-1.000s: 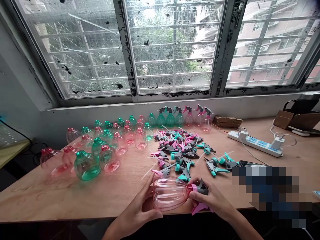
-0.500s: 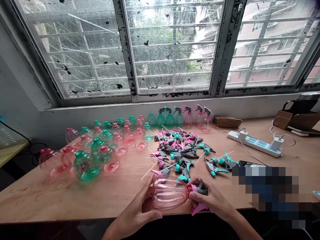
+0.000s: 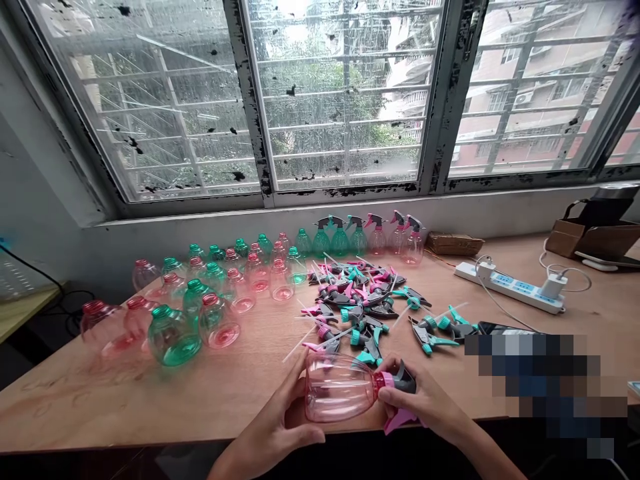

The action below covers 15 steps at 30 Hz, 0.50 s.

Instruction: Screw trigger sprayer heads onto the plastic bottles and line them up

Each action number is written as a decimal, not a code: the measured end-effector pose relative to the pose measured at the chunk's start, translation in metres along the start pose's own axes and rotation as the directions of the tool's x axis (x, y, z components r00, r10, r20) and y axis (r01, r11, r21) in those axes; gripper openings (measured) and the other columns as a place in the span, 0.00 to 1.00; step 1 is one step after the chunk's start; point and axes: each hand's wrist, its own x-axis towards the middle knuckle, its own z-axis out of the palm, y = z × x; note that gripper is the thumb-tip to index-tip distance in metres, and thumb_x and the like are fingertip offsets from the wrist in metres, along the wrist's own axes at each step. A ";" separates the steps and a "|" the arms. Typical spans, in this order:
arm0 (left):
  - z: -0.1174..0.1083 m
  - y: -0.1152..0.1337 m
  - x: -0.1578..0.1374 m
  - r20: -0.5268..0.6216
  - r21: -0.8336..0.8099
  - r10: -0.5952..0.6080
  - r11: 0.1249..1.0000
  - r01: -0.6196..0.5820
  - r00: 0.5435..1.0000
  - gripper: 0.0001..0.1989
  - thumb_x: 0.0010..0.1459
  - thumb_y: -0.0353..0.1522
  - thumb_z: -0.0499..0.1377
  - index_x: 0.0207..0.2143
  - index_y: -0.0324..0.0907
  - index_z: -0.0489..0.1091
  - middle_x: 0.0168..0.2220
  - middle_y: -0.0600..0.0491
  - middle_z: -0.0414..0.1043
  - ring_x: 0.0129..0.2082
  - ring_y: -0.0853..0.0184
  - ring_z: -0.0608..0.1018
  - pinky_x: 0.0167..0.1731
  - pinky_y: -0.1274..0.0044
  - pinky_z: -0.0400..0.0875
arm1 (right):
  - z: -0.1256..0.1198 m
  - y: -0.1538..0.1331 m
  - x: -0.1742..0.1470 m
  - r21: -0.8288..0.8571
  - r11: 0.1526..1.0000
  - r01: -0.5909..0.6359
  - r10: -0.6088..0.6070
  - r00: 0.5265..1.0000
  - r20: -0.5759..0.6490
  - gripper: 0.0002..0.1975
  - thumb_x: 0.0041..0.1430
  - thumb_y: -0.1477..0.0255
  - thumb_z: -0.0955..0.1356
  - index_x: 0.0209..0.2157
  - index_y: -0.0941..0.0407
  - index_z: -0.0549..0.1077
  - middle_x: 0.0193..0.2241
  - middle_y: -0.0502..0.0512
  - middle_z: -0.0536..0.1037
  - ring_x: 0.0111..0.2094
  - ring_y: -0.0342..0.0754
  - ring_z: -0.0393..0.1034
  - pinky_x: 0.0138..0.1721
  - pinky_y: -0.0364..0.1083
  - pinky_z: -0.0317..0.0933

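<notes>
A clear pink bottle point(image 3: 336, 393) lies on its side in the air near the table's front edge, its neck pointing right. My left hand point(image 3: 280, 420) cups the bottle's base, thumb below and fingers behind. At the neck, my right hand point(image 3: 417, 397) grips the pink collar of a grey and pink trigger sprayer point(image 3: 403, 381), which sits on the bottle's mouth. The sprayer's pink trigger hangs downward. Just beyond the bottle lies a heap of loose trigger sprayers point(image 3: 363, 290), pink, teal and grey, with thin white tubes.
Several open pink and green bottles point(image 3: 175, 337) stand at the left. Bottles with sprayers fitted point(image 3: 377, 237) line the back wall. A power strip point(image 3: 510, 287), a brown paper packet point(image 3: 455, 244) and a cardboard box point(image 3: 590, 239) are at the right of the wooden table point(image 3: 240, 400).
My hands keep nearly the same hold on the bottle and sprayer. The view has shifted very slightly, and the light streaks on the bottle look a little different.
</notes>
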 end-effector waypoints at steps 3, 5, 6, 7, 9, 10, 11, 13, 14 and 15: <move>-0.001 -0.001 0.000 -0.001 0.005 -0.008 1.000 0.008 1.000 0.47 0.64 0.41 0.67 0.75 0.58 0.42 0.78 0.51 0.41 0.76 0.49 0.52 0.72 0.58 0.53 | 0.000 0.000 0.000 0.008 1.000 -0.003 0.003 1.000 -0.004 0.23 0.55 0.55 0.79 0.40 0.57 0.73 0.22 0.48 0.79 0.24 0.45 0.71 0.27 0.42 0.59; -0.001 -0.002 0.001 0.002 0.040 0.009 0.999 -0.009 1.000 0.45 0.65 0.40 0.66 0.75 0.61 0.42 0.78 0.53 0.41 0.75 0.50 0.55 0.73 0.59 0.52 | 0.000 0.000 0.000 0.013 1.000 -0.006 0.006 1.000 -0.007 0.23 0.56 0.55 0.78 0.40 0.57 0.73 0.22 0.48 0.79 0.24 0.45 0.71 0.27 0.42 0.59; -0.002 -0.003 0.001 0.000 0.051 0.023 0.998 -0.023 1.000 0.44 0.66 0.40 0.65 0.74 0.62 0.42 0.78 0.53 0.41 0.75 0.51 0.55 0.73 0.59 0.52 | 0.000 0.000 0.000 0.014 1.000 -0.007 0.007 1.000 -0.007 0.23 0.56 0.55 0.78 0.40 0.57 0.73 0.22 0.48 0.79 0.23 0.45 0.71 0.27 0.42 0.59; -0.002 -0.003 0.002 -0.001 0.054 0.036 0.998 -0.036 0.999 0.43 0.67 0.40 0.64 0.74 0.64 0.41 0.78 0.54 0.42 0.75 0.52 0.56 0.72 0.60 0.53 | 0.000 0.000 0.000 0.014 1.000 -0.007 0.008 1.000 -0.007 0.23 0.56 0.55 0.78 0.40 0.57 0.73 0.23 0.48 0.79 0.24 0.45 0.71 0.27 0.42 0.58; -0.001 -0.005 0.002 -0.004 0.047 0.052 0.998 -0.052 0.999 0.42 0.68 0.40 0.63 0.74 0.66 0.41 0.78 0.55 0.42 0.75 0.52 0.56 0.72 0.59 0.54 | 0.000 -0.001 0.000 0.008 1.000 -0.001 0.002 1.000 -0.011 0.22 0.56 0.56 0.78 0.40 0.58 0.73 0.23 0.48 0.79 0.24 0.45 0.71 0.27 0.42 0.58; -0.001 -0.005 0.003 -0.005 0.042 0.053 0.998 -0.052 0.999 0.43 0.66 0.40 0.64 0.74 0.65 0.41 0.78 0.54 0.42 0.74 0.51 0.57 0.72 0.59 0.54 | 0.000 -0.001 0.000 0.005 1.000 0.003 -0.003 1.000 -0.014 0.22 0.56 0.56 0.78 0.40 0.58 0.73 0.23 0.48 0.79 0.24 0.45 0.71 0.27 0.43 0.59; -0.001 -0.005 0.003 -0.006 0.033 0.050 0.998 -0.050 0.999 0.46 0.64 0.39 0.67 0.74 0.65 0.41 0.78 0.54 0.42 0.74 0.50 0.57 0.72 0.58 0.54 | 0.000 -0.001 0.000 0.005 1.000 0.006 -0.006 1.000 -0.017 0.22 0.56 0.56 0.78 0.40 0.58 0.74 0.23 0.48 0.79 0.24 0.45 0.71 0.27 0.42 0.59; 0.000 -0.004 0.003 -0.009 -0.008 0.038 0.999 -0.038 0.999 0.51 0.60 0.40 0.70 0.74 0.64 0.41 0.78 0.53 0.42 0.74 0.49 0.56 0.71 0.57 0.55 | 0.001 0.000 0.000 0.008 1.000 0.008 -0.008 1.000 -0.016 0.22 0.56 0.56 0.79 0.39 0.58 0.74 0.23 0.48 0.78 0.24 0.45 0.70 0.27 0.42 0.59; 0.001 -0.003 0.003 -0.011 -0.038 0.033 0.999 -0.034 0.999 0.51 0.59 0.40 0.71 0.74 0.64 0.42 0.78 0.52 0.42 0.74 0.48 0.56 0.71 0.56 0.55 | 0.001 0.000 0.000 0.011 1.000 0.007 -0.007 1.000 -0.014 0.22 0.55 0.56 0.79 0.39 0.58 0.73 0.22 0.48 0.79 0.24 0.45 0.70 0.27 0.42 0.59; 0.001 -0.002 0.003 -0.008 -0.071 0.028 0.997 -0.029 1.000 0.50 0.59 0.41 0.71 0.74 0.63 0.44 0.78 0.52 0.42 0.74 0.48 0.56 0.71 0.56 0.56 | 0.001 0.000 0.000 0.012 1.000 0.007 -0.006 1.000 -0.014 0.23 0.55 0.56 0.79 0.39 0.58 0.73 0.22 0.48 0.79 0.23 0.45 0.70 0.26 0.42 0.59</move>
